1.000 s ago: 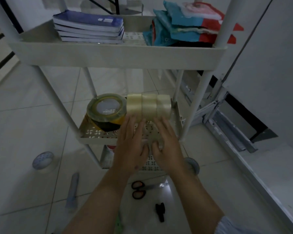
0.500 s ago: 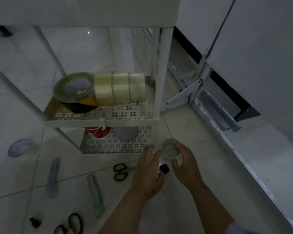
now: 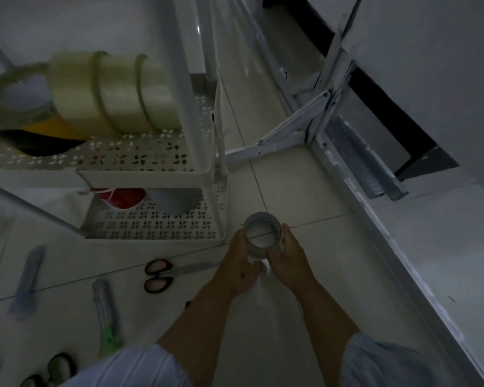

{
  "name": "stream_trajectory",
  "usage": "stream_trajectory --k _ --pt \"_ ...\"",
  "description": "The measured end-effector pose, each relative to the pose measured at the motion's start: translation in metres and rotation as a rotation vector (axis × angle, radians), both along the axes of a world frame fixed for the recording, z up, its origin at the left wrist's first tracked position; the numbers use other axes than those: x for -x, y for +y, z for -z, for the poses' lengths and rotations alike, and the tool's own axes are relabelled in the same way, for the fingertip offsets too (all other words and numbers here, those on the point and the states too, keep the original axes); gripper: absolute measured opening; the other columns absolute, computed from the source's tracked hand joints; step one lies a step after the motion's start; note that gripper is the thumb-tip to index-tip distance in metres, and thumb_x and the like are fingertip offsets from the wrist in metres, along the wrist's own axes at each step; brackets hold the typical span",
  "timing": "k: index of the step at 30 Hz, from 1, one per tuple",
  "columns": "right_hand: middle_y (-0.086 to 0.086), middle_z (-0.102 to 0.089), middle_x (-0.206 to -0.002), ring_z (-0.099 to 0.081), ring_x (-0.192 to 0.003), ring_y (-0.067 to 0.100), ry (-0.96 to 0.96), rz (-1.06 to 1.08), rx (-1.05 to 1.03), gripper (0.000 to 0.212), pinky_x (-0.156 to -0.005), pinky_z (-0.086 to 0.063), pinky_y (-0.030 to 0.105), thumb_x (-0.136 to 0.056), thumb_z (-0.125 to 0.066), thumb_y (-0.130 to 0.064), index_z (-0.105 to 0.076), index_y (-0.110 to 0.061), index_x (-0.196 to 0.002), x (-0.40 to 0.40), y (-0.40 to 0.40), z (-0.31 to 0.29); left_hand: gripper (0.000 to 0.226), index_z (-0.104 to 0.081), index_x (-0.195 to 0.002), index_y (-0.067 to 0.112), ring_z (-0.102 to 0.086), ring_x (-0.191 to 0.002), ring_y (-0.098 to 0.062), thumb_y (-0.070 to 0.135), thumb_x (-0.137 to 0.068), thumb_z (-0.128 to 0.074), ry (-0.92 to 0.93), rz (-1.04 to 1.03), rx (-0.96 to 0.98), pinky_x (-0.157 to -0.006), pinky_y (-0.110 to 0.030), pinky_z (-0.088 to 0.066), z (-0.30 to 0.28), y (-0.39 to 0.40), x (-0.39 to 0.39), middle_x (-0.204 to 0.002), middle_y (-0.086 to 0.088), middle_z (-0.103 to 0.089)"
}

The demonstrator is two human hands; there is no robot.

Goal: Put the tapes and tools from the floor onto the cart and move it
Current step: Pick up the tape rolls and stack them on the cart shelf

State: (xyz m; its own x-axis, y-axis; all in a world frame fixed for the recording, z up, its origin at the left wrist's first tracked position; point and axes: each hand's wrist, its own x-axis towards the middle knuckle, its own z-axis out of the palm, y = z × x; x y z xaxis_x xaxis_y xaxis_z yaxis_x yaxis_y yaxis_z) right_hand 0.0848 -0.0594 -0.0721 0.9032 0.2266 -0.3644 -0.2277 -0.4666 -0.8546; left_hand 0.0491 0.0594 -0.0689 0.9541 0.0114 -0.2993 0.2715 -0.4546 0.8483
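Both hands hold tape roll beside cart's corner.

Floor: glossy tile, light reflected at top. Cart: matt white plastic, shelves perforated w/ a cut-out pattern. Three rolls on mid shelf: smooth translucent tape, slight sheen. Held roll: pale, dotted print inside, prob. paper-backed; view too dim to be sure. Scissors: black plastic handles, metal blades. Frame at right: painted metal, scuffed. Sleeves: light cloth.
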Motion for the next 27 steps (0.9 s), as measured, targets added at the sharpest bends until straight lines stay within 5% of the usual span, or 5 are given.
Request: stream_trajectory --k 7,14,19,23,27 --pt "0.003 -0.057 -0.122 -0.054 -0.109 0.014 -0.057 0.033 -0.116 0.047 -0.083 -0.040 0.001 -0.084 -0.044 0.004 -0.044 -0.015 -0.128 0.014 -0.002 -0.006 0.076 -0.019 -0.143 0.009 -0.030 -0.138 -0.021 0.032 -0.081 -0.054 -0.015 -0.058 0.027 -0.115 -0.047 -0.025 0.020 -0.009 0.011 -0.149 -0.011 -0.031" --pt "-0.009 -0.052 -0.128 -0.048 -0.112 -0.009 -0.150 0.076 -0.175 0.056 -0.098 -0.037 0.009 -0.084 -0.049 -0.004 -0.038 -0.027 -0.133 0.060 -0.004 -0.041 0.074 -0.012 -0.144 0.009 -0.031 -0.127 -0.008 0.010 -0.086 -0.059 -0.077 -0.286 0.133 -0.097 -0.001 -0.024 -0.041 -0.016 0.051 -0.134 0.003 -0.030" --pt "-0.024 -0.051 -0.113 -0.047 -0.100 -0.024 -0.284 0.008 -0.243 0.063 -0.086 -0.038 0.000 -0.086 -0.051 0.008 -0.035 -0.045 -0.116 0.087 0.027 -0.094 0.061 -0.029 -0.138 0.023 -0.035 -0.123 -0.010 0.014 -0.086 -0.061 -0.177 -0.391 0.175 -0.109 -0.024 -0.033 -0.083 0.011 0.082 -0.128 0.004 -0.026" --pt "-0.034 -0.043 -0.112 -0.043 -0.100 -0.029 -0.363 -0.071 -0.298 0.070 -0.082 -0.036 -0.002 -0.085 -0.046 0.013 -0.030 -0.049 -0.113 0.107 0.064 -0.138 0.065 -0.024 -0.137 0.030 -0.031 -0.116 -0.002 0.011 -0.085 -0.059 -0.291 -0.447 0.121 -0.090 0.000 -0.034 -0.124 0.052 0.107 -0.128 0.004 -0.022" --pt "-0.033 -0.039 -0.120 -0.041 -0.108 -0.025 -0.441 -0.129 -0.299 0.069 -0.093 -0.038 0.003 -0.087 -0.047 0.008 -0.026 -0.044 -0.125 0.115 0.105 -0.176 0.060 -0.026 -0.133 0.033 -0.033 -0.119 -0.005 0.015 -0.084 -0.056 -0.440 -0.469 0.093 -0.102 -0.024 -0.037 -0.171 0.096 0.116 -0.123 0.007 -0.023"
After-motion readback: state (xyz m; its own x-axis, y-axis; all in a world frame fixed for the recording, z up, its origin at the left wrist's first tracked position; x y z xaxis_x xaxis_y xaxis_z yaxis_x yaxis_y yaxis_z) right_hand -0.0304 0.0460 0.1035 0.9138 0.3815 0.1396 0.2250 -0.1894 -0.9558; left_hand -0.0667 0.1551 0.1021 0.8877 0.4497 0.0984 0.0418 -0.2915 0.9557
